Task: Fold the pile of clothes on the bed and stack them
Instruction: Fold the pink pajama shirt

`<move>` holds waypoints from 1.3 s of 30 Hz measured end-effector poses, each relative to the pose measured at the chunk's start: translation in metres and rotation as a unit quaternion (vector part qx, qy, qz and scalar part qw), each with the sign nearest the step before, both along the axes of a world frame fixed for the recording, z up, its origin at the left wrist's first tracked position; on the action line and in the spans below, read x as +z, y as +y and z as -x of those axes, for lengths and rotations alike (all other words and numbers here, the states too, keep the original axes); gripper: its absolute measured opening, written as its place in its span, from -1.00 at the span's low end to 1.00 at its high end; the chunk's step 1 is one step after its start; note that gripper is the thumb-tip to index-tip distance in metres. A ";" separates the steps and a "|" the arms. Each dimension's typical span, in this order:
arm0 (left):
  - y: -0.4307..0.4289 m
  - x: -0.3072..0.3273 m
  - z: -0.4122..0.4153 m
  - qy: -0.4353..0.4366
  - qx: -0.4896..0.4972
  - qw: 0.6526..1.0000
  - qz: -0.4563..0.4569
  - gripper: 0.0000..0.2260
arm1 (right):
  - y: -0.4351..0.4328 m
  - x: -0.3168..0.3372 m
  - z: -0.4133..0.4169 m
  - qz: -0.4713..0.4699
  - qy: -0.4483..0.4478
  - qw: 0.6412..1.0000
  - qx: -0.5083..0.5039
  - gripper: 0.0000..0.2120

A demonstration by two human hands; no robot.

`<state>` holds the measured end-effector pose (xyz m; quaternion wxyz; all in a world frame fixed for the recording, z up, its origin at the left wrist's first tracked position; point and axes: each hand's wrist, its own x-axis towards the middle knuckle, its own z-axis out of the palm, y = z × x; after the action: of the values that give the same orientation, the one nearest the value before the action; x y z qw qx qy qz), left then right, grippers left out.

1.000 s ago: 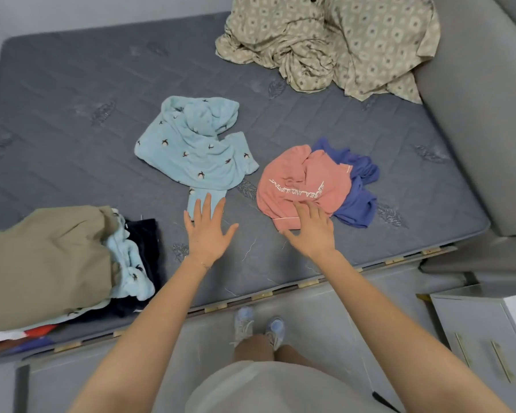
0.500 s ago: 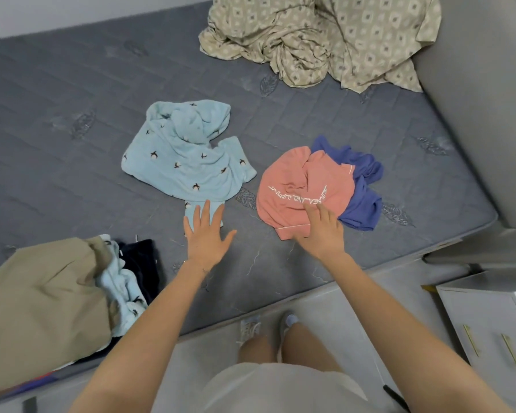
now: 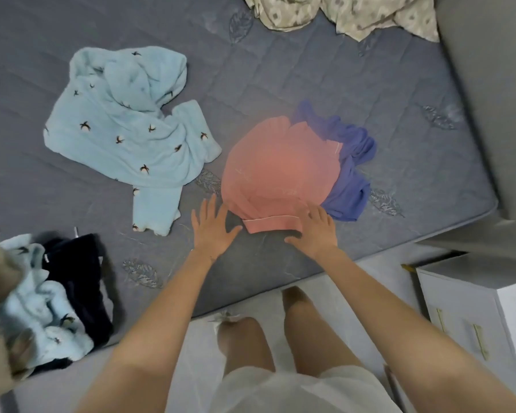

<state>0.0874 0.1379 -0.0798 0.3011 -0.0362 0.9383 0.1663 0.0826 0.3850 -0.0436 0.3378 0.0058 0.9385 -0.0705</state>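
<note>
Working over grey quilted mattress [image 3: 280,70]. Crumpled salmon-pink cotton top [image 3: 280,174] lying near front edge, partly overlapping bunched violet-blue garment [image 3: 352,162]. Judging it light, limp, non-slippery; will be sagging unless taken at piped hem corners. My left hand [image 3: 213,231] hovering spread, empty, just beside hem. My right hand [image 3: 315,234] resting flat-fingered on hem, gripping nothing.

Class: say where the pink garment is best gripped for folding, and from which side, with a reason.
Likely the piped hem of the pink garment, a hand at each end, from the near side. It lies flat and free between the left hand and right hand; the far side overlaps the blue garment.
</note>
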 end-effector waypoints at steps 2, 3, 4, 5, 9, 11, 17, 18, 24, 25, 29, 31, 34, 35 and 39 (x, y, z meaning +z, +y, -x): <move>0.021 -0.019 0.004 -0.018 0.008 1.000 -0.008 -0.35 | 0.013 -0.019 0.008 -0.004 -0.021 1.000 0.023 -0.15; 0.030 -0.029 0.006 -0.020 0.009 1.000 -0.006 -0.38 | 0.019 -0.030 0.012 -0.007 -0.023 0.999 0.033 -0.15; 0.037 -0.040 0.008 -0.025 0.011 1.000 0.000 -0.40 | 0.024 -0.040 0.017 -0.011 -0.027 0.999 0.046 -0.15; 0.042 -0.050 0.011 -0.029 0.011 1.000 0.003 -0.43 | 0.029 -0.051 0.022 -0.011 -0.032 0.998 0.056 -0.15; 0.047 -0.093 0.023 -0.005 -0.014 1.000 0.025 -0.48 | 0.048 -0.097 0.040 -0.006 -0.039 0.996 0.084 -0.16; 0.044 -0.117 0.028 0.009 -0.035 0.999 0.030 -0.47 | 0.053 -0.122 0.045 -0.020 -0.049 0.993 0.110 -0.17; 0.035 -0.181 0.028 0.156 -0.124 0.979 0.033 -0.53 | 0.061 -0.181 0.041 -0.004 0.047 0.986 0.160 -0.25; 0.033 -0.186 0.028 0.194 -0.134 0.972 0.021 -0.61 | 0.065 -0.189 0.040 0.004 0.075 0.984 0.163 -0.27; 0.017 -0.160 0.027 0.248 -0.090 0.960 -0.091 -0.82 | 0.059 -0.158 0.044 0.149 0.066 0.981 0.102 -0.67; 0.017 -0.141 0.029 0.225 -0.059 0.965 -0.117 -0.87 | 0.055 -0.140 0.047 0.185 0.057 0.979 0.061 -0.72; 0.013 -0.061 0.039 0.111 0.125 0.968 -0.186 -0.91 | 0.033 -0.066 0.059 0.240 0.028 0.968 -0.067 -0.71; 0.010 -0.017 0.042 0.132 0.169 0.952 -0.218 -0.84 | 0.020 -0.024 0.064 0.251 0.068 0.960 -0.107 -0.75; 0.005 0.049 0.044 0.167 0.203 0.926 -0.272 -0.83 | -0.002 0.043 0.070 0.277 0.127 0.942 -0.142 -0.80; 0.002 0.069 0.044 0.172 0.209 0.919 -0.287 -0.84 | -0.010 0.066 0.070 0.285 0.148 0.936 -0.147 -0.74; -0.011 0.147 0.040 0.161 0.229 0.901 -0.332 -0.85 | -0.030 0.139 0.070 0.348 0.199 0.903 -0.154 -0.85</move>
<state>0.0473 0.1268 0.0671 0.0941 -0.1210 0.8302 0.5360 0.0123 0.3555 0.0951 0.1098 0.0180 0.8892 -0.4438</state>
